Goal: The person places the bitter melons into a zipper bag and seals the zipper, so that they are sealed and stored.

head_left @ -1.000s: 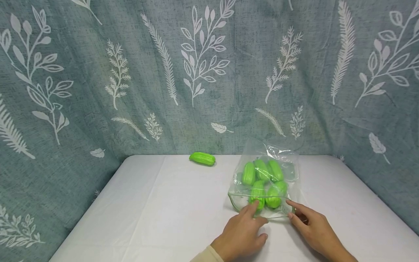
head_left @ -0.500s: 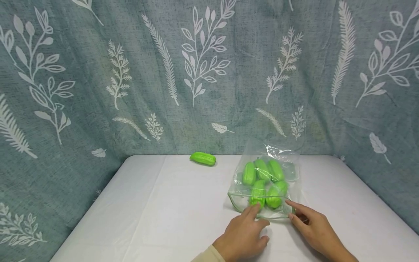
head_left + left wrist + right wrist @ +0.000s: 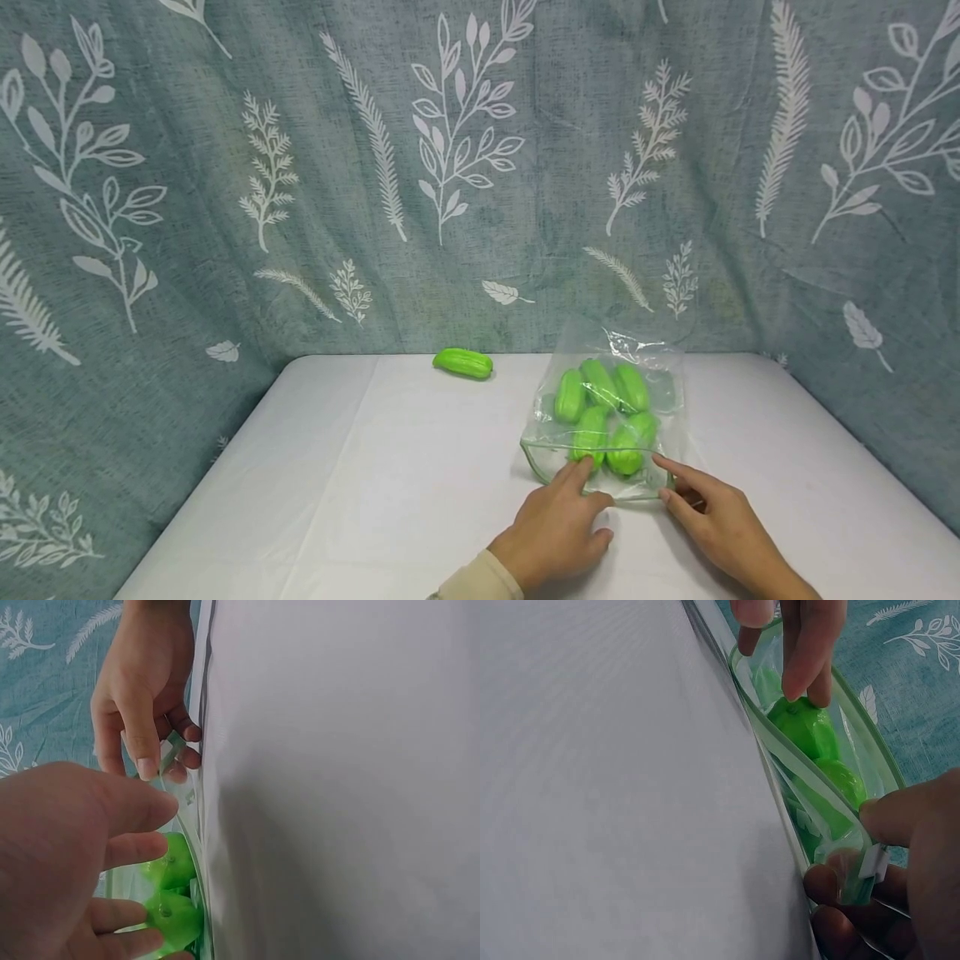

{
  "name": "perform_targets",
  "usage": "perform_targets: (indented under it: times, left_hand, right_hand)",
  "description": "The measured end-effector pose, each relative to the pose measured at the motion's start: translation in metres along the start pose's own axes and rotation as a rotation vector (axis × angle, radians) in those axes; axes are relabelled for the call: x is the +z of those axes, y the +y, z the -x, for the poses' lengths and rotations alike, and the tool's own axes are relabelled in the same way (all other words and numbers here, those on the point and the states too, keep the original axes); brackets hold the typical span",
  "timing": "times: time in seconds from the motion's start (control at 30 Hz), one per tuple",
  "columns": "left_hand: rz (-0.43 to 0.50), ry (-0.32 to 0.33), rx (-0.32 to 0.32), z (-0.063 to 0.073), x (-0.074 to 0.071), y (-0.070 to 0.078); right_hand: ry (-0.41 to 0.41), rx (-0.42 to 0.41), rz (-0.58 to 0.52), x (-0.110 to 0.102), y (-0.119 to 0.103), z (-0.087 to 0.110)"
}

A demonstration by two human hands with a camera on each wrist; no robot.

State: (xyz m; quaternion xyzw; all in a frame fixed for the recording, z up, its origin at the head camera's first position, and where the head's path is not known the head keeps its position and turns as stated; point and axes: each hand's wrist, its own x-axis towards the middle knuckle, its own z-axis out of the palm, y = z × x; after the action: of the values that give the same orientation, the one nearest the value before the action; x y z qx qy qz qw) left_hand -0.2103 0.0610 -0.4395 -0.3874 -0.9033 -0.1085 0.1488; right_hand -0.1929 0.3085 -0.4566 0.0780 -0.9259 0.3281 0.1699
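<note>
A clear zip bag (image 3: 542, 417) with a green zip edge lies on its side, its mouth facing me. Several ridged, cucumber-like green vegetables are inside; the front pair, a left one (image 3: 589, 427) and a right one (image 3: 632, 442), lie near the mouth. My right hand (image 3: 716, 517) pinches the bag's right corner between thumb and fingers, by a white zip slider (image 3: 875, 861). My left hand (image 3: 555, 521) reaches over the lower edge with fingers extended, fingertips at the end of the front left vegetable. In the right wrist view they enter the opening (image 3: 810, 761).
One more green vegetable (image 3: 463, 363) lies outside the bag at the table's back edge, left of the bag. A white cloth covers the table (image 3: 375, 500). A blue-green curtain (image 3: 480, 167) with white leaf prints hangs behind it and along the sides.
My left fingers shift slightly at the bag's mouth, and the front left vegetable sits a little farther inside. My right hand keeps its hold on the corner.
</note>
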Motion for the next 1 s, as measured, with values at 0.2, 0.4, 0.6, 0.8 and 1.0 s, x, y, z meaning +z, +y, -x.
perform_targets:
  times: [0.2,0.4,0.6,0.8,1.0]
  left_hand:
    - [-0.02,0.007,0.009,-0.004,0.002,-0.003]
    - [-0.044,0.027,0.027,-0.008,0.003,-0.004]
    - [-0.055,0.028,0.035,-0.012,0.003,-0.004]
    - [-0.047,0.003,0.022,-0.016,0.003,-0.004]
    - [-0.013,-0.008,0.015,-0.008,-0.001,-0.005]
  right_hand:
    - [0.001,0.003,-0.003,0.001,0.001,0.0]
    - [0.014,-0.006,-0.009,0.002,0.0,0.0]
    - [0.013,-0.013,0.002,0.0,0.0,-0.001]
    - [0.003,0.005,0.005,-0.001,0.0,-0.001]
    - [-0.017,0.021,-0.006,0.0,0.002,0.001]
